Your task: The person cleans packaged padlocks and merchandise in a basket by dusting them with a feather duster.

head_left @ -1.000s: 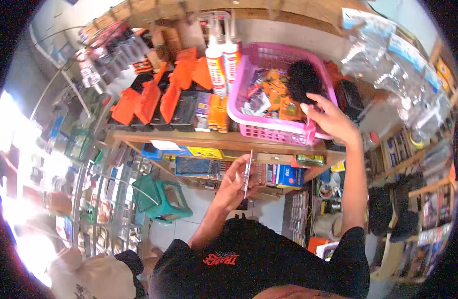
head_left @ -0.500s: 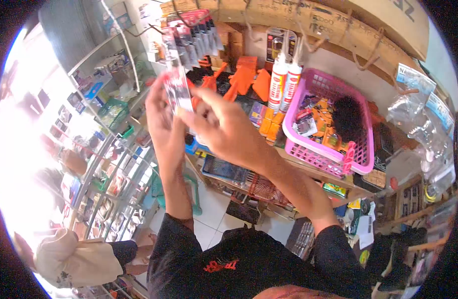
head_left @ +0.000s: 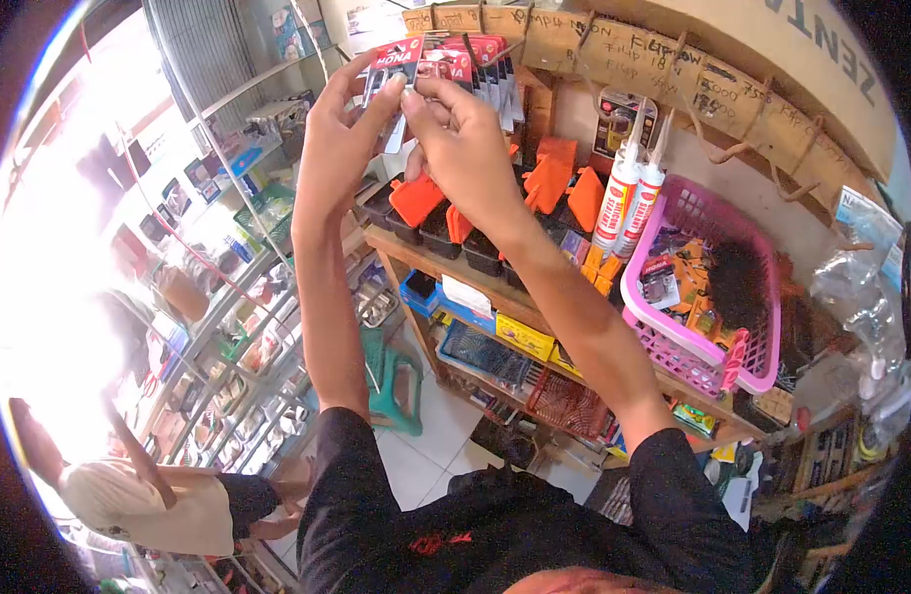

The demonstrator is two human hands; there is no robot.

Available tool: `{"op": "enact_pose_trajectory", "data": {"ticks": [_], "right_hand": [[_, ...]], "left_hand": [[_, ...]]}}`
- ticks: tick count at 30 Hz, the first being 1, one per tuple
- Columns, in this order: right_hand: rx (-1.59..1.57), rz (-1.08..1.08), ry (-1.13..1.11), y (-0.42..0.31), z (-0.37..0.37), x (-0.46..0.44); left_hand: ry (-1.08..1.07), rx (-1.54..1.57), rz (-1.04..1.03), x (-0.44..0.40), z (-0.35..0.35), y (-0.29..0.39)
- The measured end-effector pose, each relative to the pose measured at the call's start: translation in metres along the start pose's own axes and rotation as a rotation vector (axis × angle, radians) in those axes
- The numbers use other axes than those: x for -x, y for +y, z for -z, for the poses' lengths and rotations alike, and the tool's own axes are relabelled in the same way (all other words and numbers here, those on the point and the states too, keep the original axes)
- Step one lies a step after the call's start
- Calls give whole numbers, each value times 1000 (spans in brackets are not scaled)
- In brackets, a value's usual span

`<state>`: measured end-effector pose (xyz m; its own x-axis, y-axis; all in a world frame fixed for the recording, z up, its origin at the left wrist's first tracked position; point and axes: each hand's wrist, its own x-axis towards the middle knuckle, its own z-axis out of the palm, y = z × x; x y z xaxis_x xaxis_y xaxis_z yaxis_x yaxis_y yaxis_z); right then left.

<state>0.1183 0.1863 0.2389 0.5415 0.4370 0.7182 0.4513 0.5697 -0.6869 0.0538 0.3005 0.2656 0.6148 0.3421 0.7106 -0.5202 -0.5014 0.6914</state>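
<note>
My left hand [head_left: 335, 139] is raised to the hanging display, its thumb pressed on a carded pack [head_left: 394, 56] with a red and black header and clear plastic below. My right hand [head_left: 465, 139] meets it at the pack's lower front, thumb and fingertips pinched together beside the left thumb. What the pack contains is too small to make out. Right behind the hands hangs a row of similar red-topped packs [head_left: 492, 54], partly hidden by them. Orange plastic scoops [head_left: 416, 201] sit in black bins below the wrists.
A wooden rail with metal hooks [head_left: 708, 84] and handwriting runs above. Two silicone sealant tubes [head_left: 619, 203] stand beside a pink basket [head_left: 644, 302] of small packs. At lower left is another person in a light shirt [head_left: 149, 505]. A green stool [head_left: 396, 391] stands on the floor.
Both hands have moved up and right in view, bringing the carded pack against the hanging row. The shelf below shows more fully now.
</note>
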Motion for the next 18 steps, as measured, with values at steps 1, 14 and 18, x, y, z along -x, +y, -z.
{"op": "enact_pose_trajectory", "data": {"ticks": [1, 14, 18], "right_hand": [[-7, -3, -2, 0, 0, 0], [377, -140, -96, -9, 31, 68], [458, -207, -226, -53, 50, 113]], "left_hand": [[-30, 2, 40, 1, 1, -1], [9, -201, -75, 10, -22, -50], [106, -378, -216, 16, -33, -49]]}}
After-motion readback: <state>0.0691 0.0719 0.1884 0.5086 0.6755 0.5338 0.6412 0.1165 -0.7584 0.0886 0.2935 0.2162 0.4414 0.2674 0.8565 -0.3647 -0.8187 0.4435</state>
